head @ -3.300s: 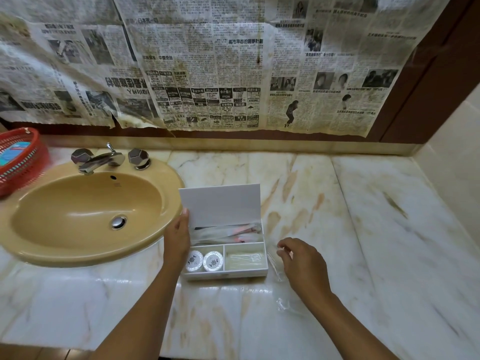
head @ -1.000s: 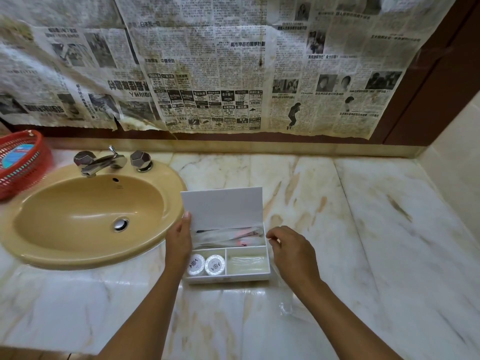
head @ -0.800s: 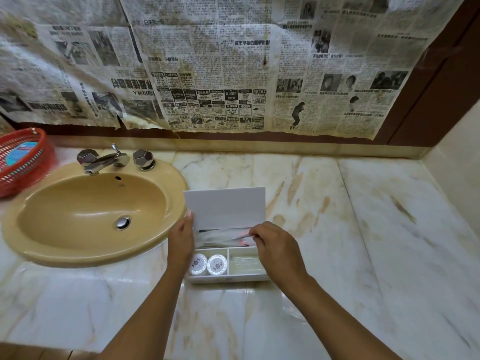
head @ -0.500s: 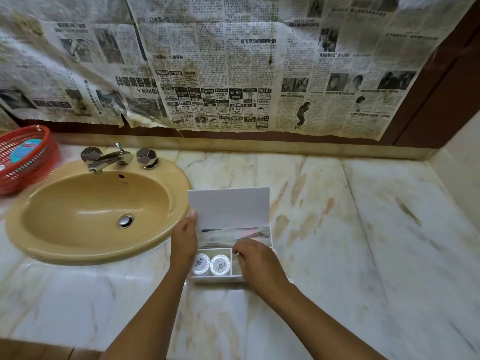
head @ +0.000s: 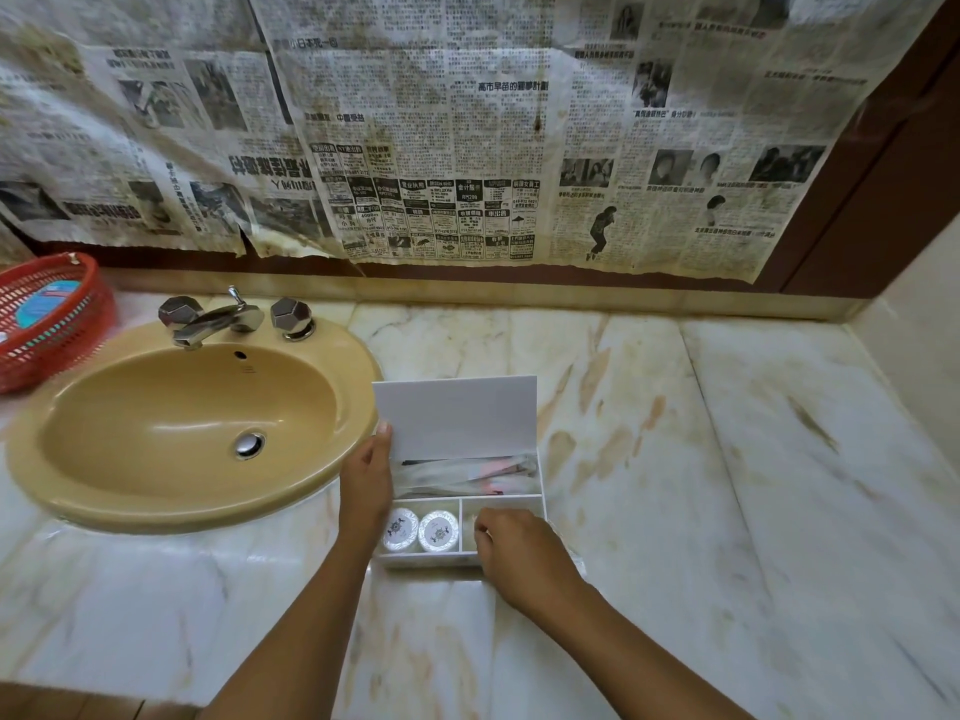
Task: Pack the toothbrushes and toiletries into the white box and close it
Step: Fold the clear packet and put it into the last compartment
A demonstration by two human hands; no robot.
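The white box sits on the marble counter with its lid standing up. Wrapped toothbrushes lie in its long back compartment. Two round white tins fill the front left compartment. My left hand grips the box's left side, thumb tip at the lid's edge. My right hand is curled over the front right compartment and hides what lies in it. A bit of clear plastic packet shows at that hand's right side, seemingly pinched in the fingers.
A tan oval sink with a chrome faucet lies just left of the box. A red basket stands at the far left. Bare marble counter stretches right to a side wall. Newspaper covers the back wall.
My right hand took a clear packet from the counter right of the box, swung it over the back compartment, then down to the front right one. My left hand stayed on the box.
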